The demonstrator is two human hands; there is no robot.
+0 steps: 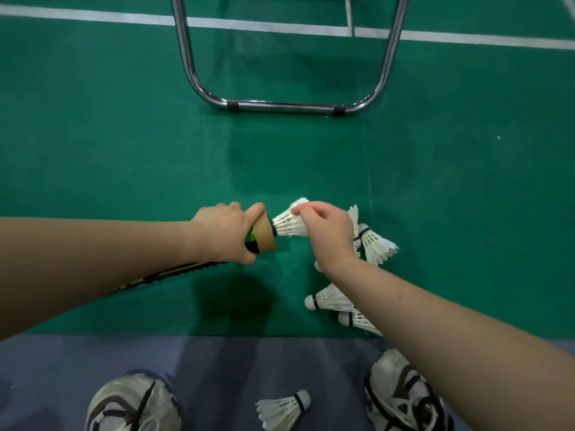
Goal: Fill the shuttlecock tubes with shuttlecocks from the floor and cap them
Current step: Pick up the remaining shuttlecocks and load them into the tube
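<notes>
Running this one off the head cam feed, here's where it's at: the left hand (pixel 227 231) is wrapped round the tube (pixel 261 236) right up by its open cardboard mouth, fingers curled tight on it. The tube sits low over the green floor (pixel 124 135), roughly level, mouth pointing right. The right hand (pixel 326 231) pinches a shuttlecock (pixel 287 222) by the feather skirt, fingertips bunched on the far rim. The cork end is right at the mouth and looks like it's just going in, but I can't tell how deep.

My take on doing this bit well: line the cork up dead centre and push along the tube's axis, not across it. Go easy on the pinch, feathers crush fast. Once the skirt meets the cardboard I'd swap to a light nudge from behind so the feathers fold in evenly. The left hand just needs to hold steady, maybe tip the mouth up a touch so things slide down.

Plenty left to do I reckon: loose shuttlecocks (pixel 376 244) lie beside and under the right wrist, and a lone shuttlecock (pixel 283 410) sits between the shoes (pixel 133 402). No cap in view, so capping looks a way off
</notes>
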